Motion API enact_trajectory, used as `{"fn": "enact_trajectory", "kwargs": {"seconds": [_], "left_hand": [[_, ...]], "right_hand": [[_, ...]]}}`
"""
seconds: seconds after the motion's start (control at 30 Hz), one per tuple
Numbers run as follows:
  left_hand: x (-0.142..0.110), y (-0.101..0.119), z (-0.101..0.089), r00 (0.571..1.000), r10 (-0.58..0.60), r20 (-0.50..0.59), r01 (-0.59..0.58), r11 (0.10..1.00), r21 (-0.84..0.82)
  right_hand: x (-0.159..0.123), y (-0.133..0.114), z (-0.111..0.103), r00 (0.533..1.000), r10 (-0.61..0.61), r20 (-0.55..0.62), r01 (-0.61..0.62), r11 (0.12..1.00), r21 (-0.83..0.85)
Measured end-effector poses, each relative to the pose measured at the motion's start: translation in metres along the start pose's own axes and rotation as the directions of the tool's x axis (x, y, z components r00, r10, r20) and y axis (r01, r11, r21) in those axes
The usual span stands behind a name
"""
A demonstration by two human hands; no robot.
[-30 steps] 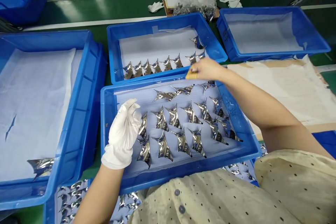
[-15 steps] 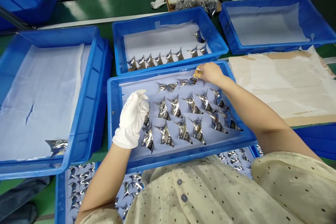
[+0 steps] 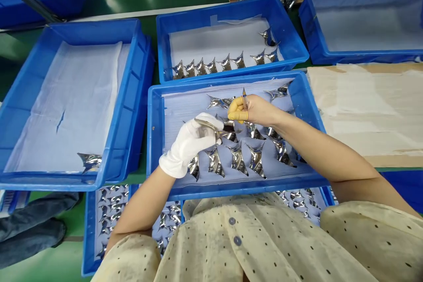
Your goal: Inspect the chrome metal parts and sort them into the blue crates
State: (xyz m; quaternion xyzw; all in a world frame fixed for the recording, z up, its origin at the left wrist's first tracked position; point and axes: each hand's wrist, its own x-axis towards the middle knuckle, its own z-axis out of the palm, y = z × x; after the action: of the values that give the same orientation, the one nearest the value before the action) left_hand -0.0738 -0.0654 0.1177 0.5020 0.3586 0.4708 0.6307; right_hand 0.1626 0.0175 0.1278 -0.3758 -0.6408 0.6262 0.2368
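My left hand [image 3: 188, 143], in a white glove, is closed around a shiny, pointed chrome metal part [image 3: 211, 125] above the middle of a blue tray [image 3: 236, 190]. Close beside it on the right is my right hand [image 3: 249, 109], with yellow finger covers and its fingers curled together. A slim pointed tool [image 3: 244, 93] sticks up from that hand; its lower end is hidden. Similar chrome parts [image 3: 238, 158] lie in rows on the tray's pale sheet, some hidden by my hands and forearm.
Behind stands another blue tray [image 3: 231, 77] with chrome parts along its near side. A deep blue bin [image 3: 145, 97] at left holds one part [image 3: 90, 161]. Brown board with white paper [image 3: 366, 105] lies at right. Filled trays [image 3: 88, 229] sit below; a person's legs [image 3: 36, 224] show lower left.
My left hand has moved right and now holds a chrome part. My right hand has come left and nearer, away from the tray's far row. The whole view has shifted.
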Motion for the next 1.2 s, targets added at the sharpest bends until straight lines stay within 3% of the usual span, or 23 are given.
{"fn": "enact_trajectory", "kwargs": {"seconds": [0.1, 0.2, 0.27, 0.5, 0.77, 1.2], "left_hand": [[-0.003, 0.004, 0.001, 0.984, 0.013, -0.177, 0.002, 0.997, 0.082], [-0.001, 0.005, 0.001, 0.915, 0.0, -0.404, 0.059, 0.989, 0.132], [0.0, 0.004, 0.002, 0.89, 0.005, -0.456, 0.07, 0.987, 0.146], [-0.005, 0.002, 0.007, 0.92, 0.005, -0.392, 0.053, 0.989, 0.136], [-0.006, 0.001, 0.009, 0.94, -0.035, -0.339, 0.039, 0.999, 0.004], [-0.008, -0.003, 0.003, 0.93, 0.118, -0.349, -0.049, 0.978, 0.202]], "right_hand": [[0.01, 0.003, 0.021, 0.993, -0.07, -0.097, 0.072, 0.997, 0.021], [0.016, 0.006, 0.037, 0.96, -0.202, -0.196, 0.201, 0.979, -0.024], [0.02, 0.01, 0.047, 0.946, -0.254, -0.201, 0.256, 0.967, -0.016], [0.031, 0.014, 0.069, 0.919, -0.302, -0.253, 0.333, 0.939, 0.087], [0.029, 0.008, 0.073, 0.902, -0.31, -0.299, 0.335, 0.942, 0.033], [0.027, 0.007, 0.07, 0.907, -0.308, -0.289, 0.334, 0.942, 0.044]]}}
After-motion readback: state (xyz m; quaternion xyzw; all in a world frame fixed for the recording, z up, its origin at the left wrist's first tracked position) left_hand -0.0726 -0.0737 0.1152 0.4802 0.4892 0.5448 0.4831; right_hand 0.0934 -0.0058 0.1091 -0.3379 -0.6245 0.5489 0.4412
